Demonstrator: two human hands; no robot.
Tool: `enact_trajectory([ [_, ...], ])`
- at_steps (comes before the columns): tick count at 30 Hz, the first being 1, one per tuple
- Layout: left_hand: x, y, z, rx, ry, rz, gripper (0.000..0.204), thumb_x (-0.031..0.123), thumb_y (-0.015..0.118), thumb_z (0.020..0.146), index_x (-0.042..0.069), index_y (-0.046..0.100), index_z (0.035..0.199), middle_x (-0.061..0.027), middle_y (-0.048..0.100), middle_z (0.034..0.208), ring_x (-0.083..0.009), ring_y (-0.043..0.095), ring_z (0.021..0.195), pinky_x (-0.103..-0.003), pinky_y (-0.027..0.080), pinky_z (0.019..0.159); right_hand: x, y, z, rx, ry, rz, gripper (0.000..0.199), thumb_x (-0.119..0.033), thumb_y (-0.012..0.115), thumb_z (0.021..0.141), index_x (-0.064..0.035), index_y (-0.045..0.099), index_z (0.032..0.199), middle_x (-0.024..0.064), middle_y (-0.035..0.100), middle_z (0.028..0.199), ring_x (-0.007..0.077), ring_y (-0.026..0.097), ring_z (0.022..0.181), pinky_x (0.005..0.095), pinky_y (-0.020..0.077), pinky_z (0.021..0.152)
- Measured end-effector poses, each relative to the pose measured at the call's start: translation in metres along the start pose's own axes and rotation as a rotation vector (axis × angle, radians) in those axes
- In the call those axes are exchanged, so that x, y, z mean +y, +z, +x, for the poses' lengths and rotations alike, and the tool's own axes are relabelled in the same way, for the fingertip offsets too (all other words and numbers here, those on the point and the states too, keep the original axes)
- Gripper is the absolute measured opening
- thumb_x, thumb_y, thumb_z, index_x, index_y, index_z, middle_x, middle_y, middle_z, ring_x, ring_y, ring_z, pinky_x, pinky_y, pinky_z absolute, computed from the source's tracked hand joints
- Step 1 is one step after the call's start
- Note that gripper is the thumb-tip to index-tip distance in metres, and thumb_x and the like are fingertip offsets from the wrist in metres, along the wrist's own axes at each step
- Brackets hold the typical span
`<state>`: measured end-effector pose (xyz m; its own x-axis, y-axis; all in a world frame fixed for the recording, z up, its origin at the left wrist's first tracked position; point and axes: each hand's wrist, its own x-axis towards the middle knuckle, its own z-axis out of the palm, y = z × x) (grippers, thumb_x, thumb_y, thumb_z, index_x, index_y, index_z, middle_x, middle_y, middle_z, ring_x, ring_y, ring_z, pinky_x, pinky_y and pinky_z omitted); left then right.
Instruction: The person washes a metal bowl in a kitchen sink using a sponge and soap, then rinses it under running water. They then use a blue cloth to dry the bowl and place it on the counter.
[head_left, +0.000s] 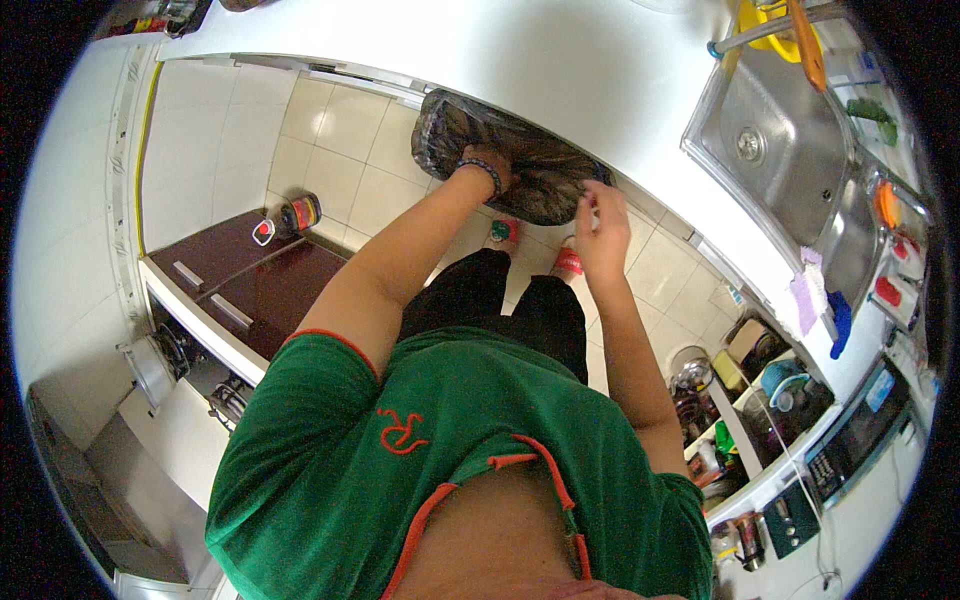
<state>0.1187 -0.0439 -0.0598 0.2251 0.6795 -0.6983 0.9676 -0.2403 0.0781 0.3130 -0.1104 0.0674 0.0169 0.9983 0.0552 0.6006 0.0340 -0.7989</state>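
Black bag [550,165]: spread wide just below the front edge of the white countertop [560,75], above the tiled floor [352,125].
Left hand [498,164]: over the left-middle of the bag, dark bracelet [486,166] at the wrist; fingers hidden past the knuckles, cannot tell whether apart or clamped on plastic.
Right hand [603,232]: at the bag's right rim, fingers bent, thumb near the fingertips; cannot tell whether pinching the edge.
Bag step: probably spreading or settling the plastic, judging by hand placement.
Next move: likely calls for a light hold at the right rim while working the left side, without tearing.
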Motion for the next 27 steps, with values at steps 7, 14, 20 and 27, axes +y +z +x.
enact_trajectory([
  [7,-0.013,0.053,0.050,0.137,0.248,0.028,0.043,0.029,0.039,0.083,0.010,0.050,0.121,-0.0128,0.045,0.128,-0.0306,0.040,0.119,-0.051,0.025,0.098,-0.029,0.049,0.035,-0.220,-0.354,-0.169,0.037,-0.005,0.053,0.077,-0.0059,0.050,0.113,0.0164,0.051,0.109,0.0333,0.051,0.098,0.0413,0.0425,0.082],
  [14,0.016,-0.051,-0.056,0.081,0.124,0.060,0.039,0.029,0.044,0.081,0.008,0.054,0.112,-0.0162,0.051,0.118,-0.0328,0.043,0.113,-0.049,0.026,0.098,-0.008,0.072,0.046,-0.221,-0.374,-0.292,0.040,-0.003,0.052,0.075,-0.0039,0.048,0.114,0.0157,0.048,0.113,0.0336,0.050,0.099,0.0412,0.0419,0.083],
  [20,-0.002,-0.070,-0.121,0.392,0.272,-0.098,0.023,0.023,0.048,0.084,0.008,0.061,0.094,-0.0143,0.058,0.096,-0.0305,0.054,0.091,-0.044,0.041,0.082,-0.006,0.067,0.037,-0.185,-0.362,-0.271,0.039,-0.001,0.051,0.074,-0.0034,0.049,0.112,0.0157,0.048,0.113,0.0341,0.051,0.097,0.0414,0.0426,0.080],
  [27,-0.093,-0.067,-0.079,1.153,-0.098,-0.700,0.017,0.015,0.060,0.078,0.000,0.061,0.086,-0.0140,0.062,0.078,-0.0272,0.060,0.071,-0.031,0.047,0.064,-0.002,0.026,0.017,-0.053,-0.235,-0.148,0.024,-0.006,0.052,0.078,-0.0032,0.057,0.101,0.0135,0.054,0.103,0.0315,0.052,0.093,0.0390,0.0413,0.081],
])
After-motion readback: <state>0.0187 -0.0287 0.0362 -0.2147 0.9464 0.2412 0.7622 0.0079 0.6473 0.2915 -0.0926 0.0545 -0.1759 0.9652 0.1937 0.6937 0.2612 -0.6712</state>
